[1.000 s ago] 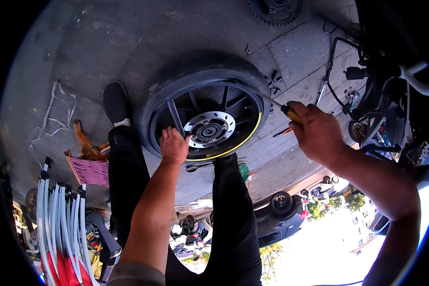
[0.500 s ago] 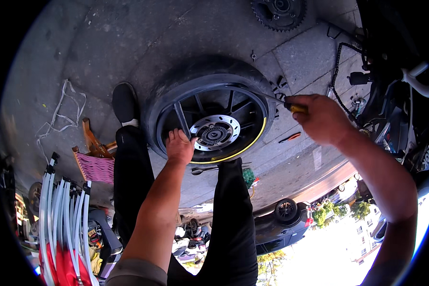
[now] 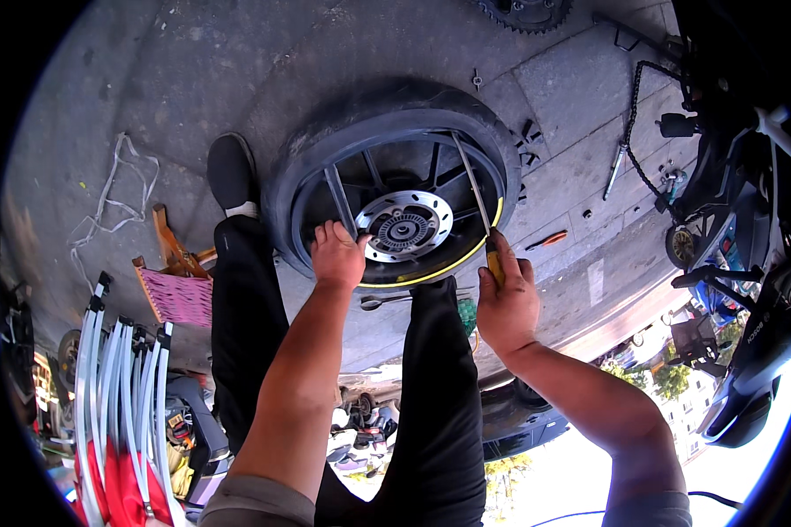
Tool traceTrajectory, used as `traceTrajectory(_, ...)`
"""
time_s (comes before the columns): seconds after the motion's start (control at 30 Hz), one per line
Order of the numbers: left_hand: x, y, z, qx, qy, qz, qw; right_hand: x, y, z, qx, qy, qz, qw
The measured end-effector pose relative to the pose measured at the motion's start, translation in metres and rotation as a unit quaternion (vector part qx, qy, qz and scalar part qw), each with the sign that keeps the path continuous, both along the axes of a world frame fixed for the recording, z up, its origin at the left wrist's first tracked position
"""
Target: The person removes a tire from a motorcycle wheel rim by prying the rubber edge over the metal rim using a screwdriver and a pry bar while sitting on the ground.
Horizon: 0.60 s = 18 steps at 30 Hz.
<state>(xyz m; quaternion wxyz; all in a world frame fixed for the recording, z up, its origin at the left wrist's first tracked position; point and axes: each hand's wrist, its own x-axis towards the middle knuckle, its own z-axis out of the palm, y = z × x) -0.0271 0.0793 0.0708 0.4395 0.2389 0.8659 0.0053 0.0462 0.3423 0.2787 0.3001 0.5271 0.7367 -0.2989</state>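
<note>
A motorcycle wheel with a black tire, black spokes and a silver brake disc lies on its side between my legs. A yellow stripe marks part of its rim. My left hand grips the wheel at a spoke, on the near left of the disc; its fingertips are partly hidden. My right hand is closed around the yellow and black handle of a long screwdriver. Its metal shaft crosses the right side of the rim and points away from me, with the tip near the tire's inner edge.
Orange-handled pliers, small black pieces and a chain lie to the right, near a motorcycle. A sprocket is at the far edge. At left are a pink woven stool and a white strap.
My right hand has moved left and nearer to me, bringing the screwdriver shaft across the rim. The left hand keeps its place on the wheel. The view has shifted slightly.
</note>
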Motion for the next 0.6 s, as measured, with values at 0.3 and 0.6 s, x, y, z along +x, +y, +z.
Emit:
traceTrajectory(0.3, 0.007, -0.002, 0.002, -0.005, 0.009, -0.006, 1.000, 0.067, -0.077, -0.073, 0.087, 0.072, -0.021, 0.993)
traceTrajectory(0.6, 0.003, -0.009, -0.004, 0.055, 0.023, -0.064, 0.996, 0.207, 0.046, -0.218, 0.253, 0.178, 0.369, 0.876)
